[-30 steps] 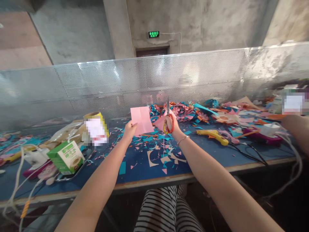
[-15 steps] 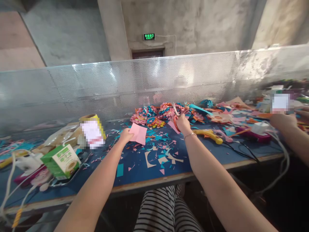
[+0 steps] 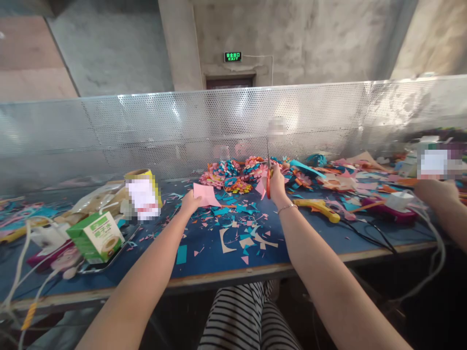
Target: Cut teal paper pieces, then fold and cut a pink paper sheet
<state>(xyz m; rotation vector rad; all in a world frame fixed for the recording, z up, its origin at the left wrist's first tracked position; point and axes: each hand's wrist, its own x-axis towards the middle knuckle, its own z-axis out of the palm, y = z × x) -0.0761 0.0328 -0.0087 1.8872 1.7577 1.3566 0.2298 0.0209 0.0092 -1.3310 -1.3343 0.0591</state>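
Between the thumb and fingers of my left hand point(image 3: 190, 200) is a pink sheet point(image 3: 206, 195), tilted above the scrap-strewn table. My right hand point(image 3: 278, 183) is closed around the red-handled scissors point(image 3: 269, 182), whose blades point up and away from me. Another pink piece point(image 3: 261, 187) shows just left of the scissor handles; whether it is held or lying behind them I cannot tell. Behind both hands lies a heap of fringed, multicoloured flowers point(image 3: 237, 175) in pink, blue and orange. Small blue, pink and cream scraps point(image 3: 246, 241) lie in front of them.
A yellow glue gun point(image 3: 316, 209) with a black cord lies right of my right forearm. At left stand a green-and-white carton point(image 3: 97, 239) and a yellow roll point(image 3: 156, 189). A perforated metal screen point(image 3: 226, 121) borders the table's back. Another person's hand point(image 3: 438, 194) is at far right.
The scissors have swung more upright, their blades now pointing away from me. The pink sheet in my left hand has tipped flatter and risen slightly. The view has shifted a little left.
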